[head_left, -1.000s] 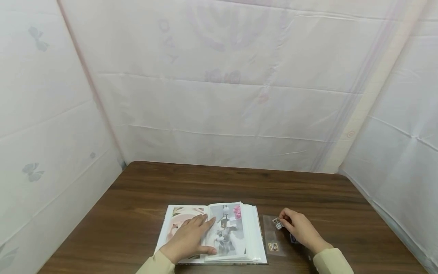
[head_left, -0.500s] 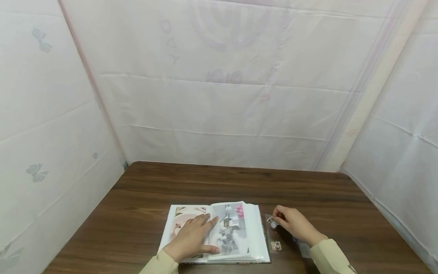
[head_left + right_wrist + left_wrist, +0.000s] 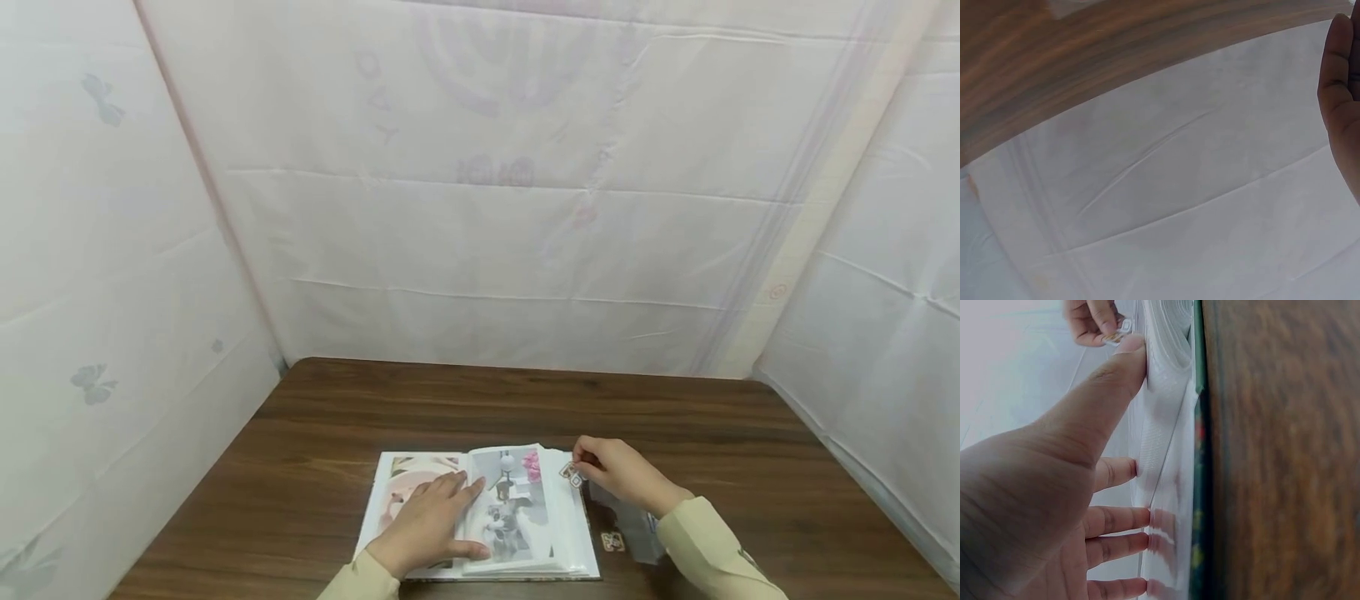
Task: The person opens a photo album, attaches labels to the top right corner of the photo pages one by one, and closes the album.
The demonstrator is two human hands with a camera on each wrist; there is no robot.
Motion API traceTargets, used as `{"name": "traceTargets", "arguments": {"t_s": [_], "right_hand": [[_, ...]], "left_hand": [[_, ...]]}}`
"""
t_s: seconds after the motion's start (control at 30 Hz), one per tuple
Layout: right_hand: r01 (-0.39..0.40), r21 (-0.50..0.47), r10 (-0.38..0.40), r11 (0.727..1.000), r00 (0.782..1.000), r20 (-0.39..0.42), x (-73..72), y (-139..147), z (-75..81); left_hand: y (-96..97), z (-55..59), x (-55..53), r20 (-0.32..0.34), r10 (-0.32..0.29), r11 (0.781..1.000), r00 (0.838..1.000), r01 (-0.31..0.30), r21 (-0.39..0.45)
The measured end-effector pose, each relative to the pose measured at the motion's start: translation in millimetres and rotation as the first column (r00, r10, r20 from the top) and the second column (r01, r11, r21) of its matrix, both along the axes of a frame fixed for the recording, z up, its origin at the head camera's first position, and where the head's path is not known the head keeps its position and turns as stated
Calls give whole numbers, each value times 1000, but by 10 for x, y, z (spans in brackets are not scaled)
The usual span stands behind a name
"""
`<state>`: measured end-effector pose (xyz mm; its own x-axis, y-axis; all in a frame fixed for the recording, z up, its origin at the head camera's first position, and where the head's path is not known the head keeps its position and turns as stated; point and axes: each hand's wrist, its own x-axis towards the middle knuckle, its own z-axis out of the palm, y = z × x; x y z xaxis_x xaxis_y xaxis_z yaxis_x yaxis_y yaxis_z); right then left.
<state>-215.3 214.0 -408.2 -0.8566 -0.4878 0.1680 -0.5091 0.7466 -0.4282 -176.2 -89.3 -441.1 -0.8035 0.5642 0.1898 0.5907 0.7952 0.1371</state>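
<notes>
A photo album [image 3: 574, 533] lies open, a pink-toned photo on its left page and a grey one with pink flowers on its right. My left hand [image 3: 431, 521] rests flat across the inner fold, fingers spread and thumb on the right page. In the left wrist view that thumb [image 3: 1100, 394] lies over the edges of the stacked pages. My right hand [image 3: 618, 475] pinches a small printed sticker [image 3: 572, 477] between thumb and fingertips, over the album's upper right edge. The right wrist view catches only part of the right hand [image 3: 1340, 94], without the sticker.
Another small sticker [image 3: 612, 542] lies right of the album, beside a clear plastic piece [image 3: 643, 533] partly under the right forearm. The brown wooden table [image 3: 315, 467] is enclosed by white fabric walls [image 3: 480, 250] at the back and sides.
My right hand has carried the pinched sticker left, from over the clear plastic to the album's right edge. The left hand stays on the pages. The head view has shifted slightly.
</notes>
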Motion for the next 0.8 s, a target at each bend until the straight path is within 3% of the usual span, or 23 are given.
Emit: {"name": "traceTargets", "arguments": {"t_s": [0.13, 0.4, 0.8], "right_hand": [[-41, -1, 41, 999, 999, -13, -51, -97, 30], [-57, -21, 58, 998, 997, 42, -98, -286, 63], [-152, 9, 152, 988, 988, 19, -258, -638, 166]], "left_hand": [[10, 3, 2, -14, 2, 1000, 1000, -2, -12], [45, 1, 17, -8, 12, 1000, 1000, -12, -10], [81, 13, 28, -1, 1, 1000, 1000, -1, -29]]}}
